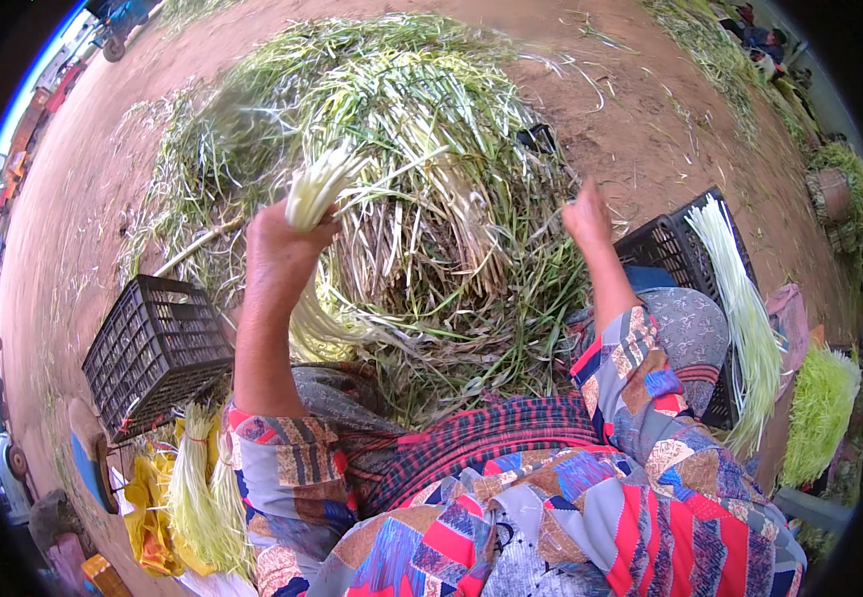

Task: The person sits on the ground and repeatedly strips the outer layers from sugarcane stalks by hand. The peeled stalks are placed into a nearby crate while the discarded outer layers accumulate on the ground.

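Note:
My left hand (293, 231) is raised at centre left, closed around a bunch of pale stalks (319, 186) whose thin yellowish leaves hang down below the fist. My right hand (588, 213), at centre right, has its fingers curled; a thin strand or tool seems to show by its fingertips, too small to identify. Between and beyond both hands lies a large heap of long green leafy stalks (431, 127), with brownish ends towards me. A small black object (536, 139) rests at the heap's right edge.
A black plastic crate (159, 351) stands at left, beside tied pale bundles (196, 485) on yellow plastic. At right, trimmed pale stalks (744, 313) lie across another black crate (662, 246). Yellow-green leaves (819, 410) lie farther right. People (763, 45) sit at the upper right.

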Motion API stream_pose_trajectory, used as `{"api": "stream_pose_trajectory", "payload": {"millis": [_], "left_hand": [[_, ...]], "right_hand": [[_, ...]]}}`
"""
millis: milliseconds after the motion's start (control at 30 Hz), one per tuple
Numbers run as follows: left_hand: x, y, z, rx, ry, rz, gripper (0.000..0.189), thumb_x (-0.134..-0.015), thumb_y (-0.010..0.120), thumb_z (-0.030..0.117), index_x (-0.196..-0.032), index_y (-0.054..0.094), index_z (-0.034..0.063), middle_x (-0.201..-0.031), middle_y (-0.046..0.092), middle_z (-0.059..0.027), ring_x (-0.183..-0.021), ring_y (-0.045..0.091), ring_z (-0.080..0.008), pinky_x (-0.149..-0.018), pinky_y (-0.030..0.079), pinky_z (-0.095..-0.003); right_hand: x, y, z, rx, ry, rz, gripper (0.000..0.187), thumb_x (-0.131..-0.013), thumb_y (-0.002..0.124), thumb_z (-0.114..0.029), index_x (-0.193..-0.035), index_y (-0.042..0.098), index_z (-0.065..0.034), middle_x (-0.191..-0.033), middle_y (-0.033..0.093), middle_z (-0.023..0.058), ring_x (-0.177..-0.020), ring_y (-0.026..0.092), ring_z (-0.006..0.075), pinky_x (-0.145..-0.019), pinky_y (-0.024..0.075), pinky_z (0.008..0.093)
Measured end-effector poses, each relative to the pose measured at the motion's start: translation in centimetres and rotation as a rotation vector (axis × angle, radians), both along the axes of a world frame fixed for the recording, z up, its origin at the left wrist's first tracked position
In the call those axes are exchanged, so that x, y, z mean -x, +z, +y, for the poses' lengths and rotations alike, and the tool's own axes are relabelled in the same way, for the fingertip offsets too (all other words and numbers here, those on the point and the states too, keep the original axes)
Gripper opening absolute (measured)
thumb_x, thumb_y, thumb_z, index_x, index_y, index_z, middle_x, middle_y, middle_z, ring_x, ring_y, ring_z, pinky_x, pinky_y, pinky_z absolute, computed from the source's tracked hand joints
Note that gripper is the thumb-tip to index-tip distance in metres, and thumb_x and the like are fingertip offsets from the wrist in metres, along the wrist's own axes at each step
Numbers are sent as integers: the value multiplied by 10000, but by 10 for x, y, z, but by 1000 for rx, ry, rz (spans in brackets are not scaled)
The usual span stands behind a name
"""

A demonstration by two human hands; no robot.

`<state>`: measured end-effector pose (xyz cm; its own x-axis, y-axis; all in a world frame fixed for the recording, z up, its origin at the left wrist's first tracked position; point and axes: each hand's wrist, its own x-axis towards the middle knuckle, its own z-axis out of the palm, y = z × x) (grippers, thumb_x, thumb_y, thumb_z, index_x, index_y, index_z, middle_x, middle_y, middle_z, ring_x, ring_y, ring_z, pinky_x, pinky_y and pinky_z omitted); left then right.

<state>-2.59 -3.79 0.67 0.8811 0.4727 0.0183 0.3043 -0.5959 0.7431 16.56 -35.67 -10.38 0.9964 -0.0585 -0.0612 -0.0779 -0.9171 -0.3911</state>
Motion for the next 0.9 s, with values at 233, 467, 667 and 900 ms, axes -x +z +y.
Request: {"api": "stream_pose_trajectory", "payload": {"millis": [233, 467, 667, 900], "left_hand": [[0, -2, -15, 3, -95, -61, 215, -741, 742, 114, -946, 689, 74, -776, 689, -98, -678, 643, -147, -652, 509, -319], [-3, 10, -15, -66, -110, -72, 273, -727, 751, 103, -982, 675, 44, -774, 691, -95, -637, 628, -143, -605, 504, -300], [-12, 8, -17, 206, -101, 77, 175, -747, 715, 75, -917, 690, 45, -702, 667, -55, -593, 588, -99, -549, 468, -274], [1, 19, 10, 33, 339, -170, 165, -797, 676, 138, -942, 680, 58, -704, 662, -56, -649, 627, -98, -582, 506, -275]], "right_hand": [[45, 63, 101, -1354, 679, 321, 415, -882, 629, -197, -1257, 494, -83, -875, 592, -1, -655, 530, 32, -516, 394, 141], [70, 77, 141, -1036, 730, 209, 118, -937, 530, -140, -962, 614, -60, -684, 561, -29, -536, 460, 8, -475, 393, 155], [65, 56, 166, -1719, 686, 724, 159, -936, 538, -218, -1005, 530, -75, -623, 495, -35, -444, 342, 25, -387, 264, 188], [20, -29, 190, -359, 543, 29, 188, -913, 544, -205, -994, 624, -56, -699, 597, 58, -578, 548, 176, -583, 480, 337]]}}
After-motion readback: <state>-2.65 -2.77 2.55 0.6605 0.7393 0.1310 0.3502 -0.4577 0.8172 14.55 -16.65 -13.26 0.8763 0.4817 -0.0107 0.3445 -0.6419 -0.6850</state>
